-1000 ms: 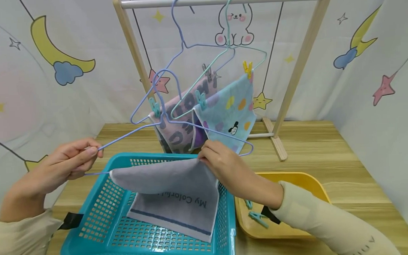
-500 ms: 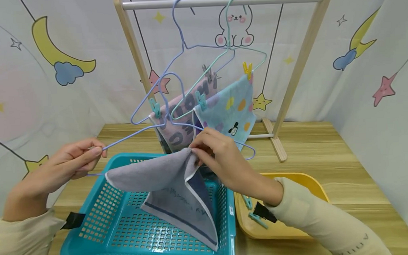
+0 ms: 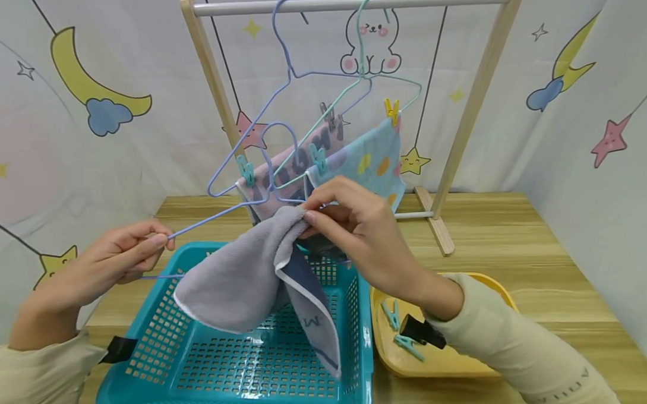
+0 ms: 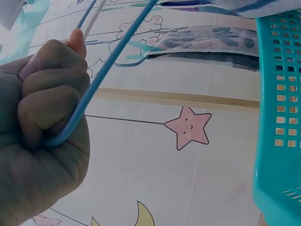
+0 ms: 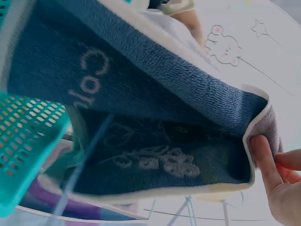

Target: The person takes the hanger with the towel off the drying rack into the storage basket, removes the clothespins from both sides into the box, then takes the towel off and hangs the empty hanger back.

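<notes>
My left hand (image 3: pixel 111 254) grips the left corner of a blue wire clothes hanger (image 3: pixel 217 216), whose hook points up. In the left wrist view the fingers curl round the hanger's bend (image 4: pixel 101 80). A grey towel (image 3: pixel 230 282) hangs draped at the hanger over the teal basket. My right hand (image 3: pixel 373 242) pinches the towel's bunched upper edge between thumb and fingers, hiding the hanger's right part. The right wrist view shows the towel's dark blue inner side (image 5: pixel 164 70) with pale lettering, and the pinching fingers (image 5: pixel 265 162) at its edge.
The teal basket (image 3: pixel 367 343) stands beneath the towel. Beside it, a yellow tray (image 3: pixel 441 364) holds teal clothespins (image 3: pixel 409 346). Behind, a wooden rack (image 3: pixel 482 95) carries two hangers with a pink towel (image 3: pixel 275 203) and a light blue towel (image 3: pixel 372 158), clipped by clothespins.
My right hand has lifted and folded the towel's right part up and left, baring its dark side. The lower flap has swung out of the basket's middle. The hanger has shifted slightly right.
</notes>
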Available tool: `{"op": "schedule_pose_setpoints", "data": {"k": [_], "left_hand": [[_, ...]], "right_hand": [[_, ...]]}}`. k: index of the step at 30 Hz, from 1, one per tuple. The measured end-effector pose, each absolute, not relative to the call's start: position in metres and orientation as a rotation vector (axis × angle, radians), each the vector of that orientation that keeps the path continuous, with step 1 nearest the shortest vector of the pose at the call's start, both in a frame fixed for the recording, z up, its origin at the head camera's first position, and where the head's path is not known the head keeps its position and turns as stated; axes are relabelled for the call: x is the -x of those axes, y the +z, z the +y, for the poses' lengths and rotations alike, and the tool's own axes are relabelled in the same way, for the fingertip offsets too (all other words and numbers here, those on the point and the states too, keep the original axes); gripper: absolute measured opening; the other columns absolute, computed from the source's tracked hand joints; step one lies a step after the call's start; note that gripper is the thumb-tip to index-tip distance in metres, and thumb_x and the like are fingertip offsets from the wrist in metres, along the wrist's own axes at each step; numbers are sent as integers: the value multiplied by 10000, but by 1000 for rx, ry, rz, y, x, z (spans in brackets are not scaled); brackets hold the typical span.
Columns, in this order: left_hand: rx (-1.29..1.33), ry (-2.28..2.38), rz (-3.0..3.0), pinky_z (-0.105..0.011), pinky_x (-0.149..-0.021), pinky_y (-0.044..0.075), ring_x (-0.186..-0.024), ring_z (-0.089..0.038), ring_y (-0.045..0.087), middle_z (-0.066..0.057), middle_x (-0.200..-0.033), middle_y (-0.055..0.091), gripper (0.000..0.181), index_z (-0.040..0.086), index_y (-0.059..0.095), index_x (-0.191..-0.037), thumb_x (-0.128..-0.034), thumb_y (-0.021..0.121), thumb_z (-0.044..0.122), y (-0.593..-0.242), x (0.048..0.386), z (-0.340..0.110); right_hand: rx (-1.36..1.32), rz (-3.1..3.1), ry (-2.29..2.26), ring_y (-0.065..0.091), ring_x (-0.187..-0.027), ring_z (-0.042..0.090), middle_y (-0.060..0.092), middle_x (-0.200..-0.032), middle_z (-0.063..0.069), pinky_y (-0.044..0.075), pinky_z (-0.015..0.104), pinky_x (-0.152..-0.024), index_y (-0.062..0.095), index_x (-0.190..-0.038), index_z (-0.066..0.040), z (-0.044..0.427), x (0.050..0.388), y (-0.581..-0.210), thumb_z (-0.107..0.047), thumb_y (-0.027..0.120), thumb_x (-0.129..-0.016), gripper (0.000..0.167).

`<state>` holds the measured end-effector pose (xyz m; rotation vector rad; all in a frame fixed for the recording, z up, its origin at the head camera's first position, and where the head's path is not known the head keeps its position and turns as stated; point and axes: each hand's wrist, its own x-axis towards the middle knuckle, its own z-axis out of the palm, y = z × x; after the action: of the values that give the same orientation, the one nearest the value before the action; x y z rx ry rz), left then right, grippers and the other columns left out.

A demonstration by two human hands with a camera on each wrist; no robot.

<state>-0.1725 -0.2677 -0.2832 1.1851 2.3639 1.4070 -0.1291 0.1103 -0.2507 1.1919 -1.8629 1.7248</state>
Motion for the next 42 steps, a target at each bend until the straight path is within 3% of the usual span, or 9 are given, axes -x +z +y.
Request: {"op": "schedule_pose_setpoints", "data": {"k": [23, 31, 37, 42], "left_hand": [[-1177, 1382, 2371, -268, -377, 233, -456, -171, 229, -45, -612, 329, 268, 47, 558, -1087, -1051, 324, -78, -287, 178, -260], [-1219, 1398, 2345, -255, -378, 246, -443, -175, 240, -59, -614, 320, 264, 29, 534, -1101, -1048, 306, -92, -288, 180, -259], [-1218, 1475, 2294, -251, -372, 218, -443, -166, 230, -46, -612, 309, 251, -31, 520, -1098, -1042, 288, -109, -290, 181, -259], [-1223, 1516, 2267, -253, -371, 203, -446, -158, 241, -36, -611, 307, 281, -9, 535, -1097, -1037, 284, -120, -290, 181, -258]], "right_hand": [[-1296, -1656, 1665, 645, -891, 297, 514, -1004, 316, 569, 434, -797, 526, -1021, 240, 115, 105, -194, 296, 485, -872, 164], [-1346, -1611, 1711, 633, -894, 342, 523, -1029, 293, 567, 472, -779, 546, -1044, 230, 119, 106, -197, 171, 537, -935, 125], [-1372, -1619, 1757, 642, -879, 319, 534, -1017, 287, 574, 457, -757, 551, -1023, 224, 115, 101, -202, 177, 557, -925, 109], [-1386, -1718, 1715, 633, -929, 277, 562, -1045, 241, 574, 411, -782, 586, -1035, 159, 110, 105, -221, 212, 566, -902, 145]]}}
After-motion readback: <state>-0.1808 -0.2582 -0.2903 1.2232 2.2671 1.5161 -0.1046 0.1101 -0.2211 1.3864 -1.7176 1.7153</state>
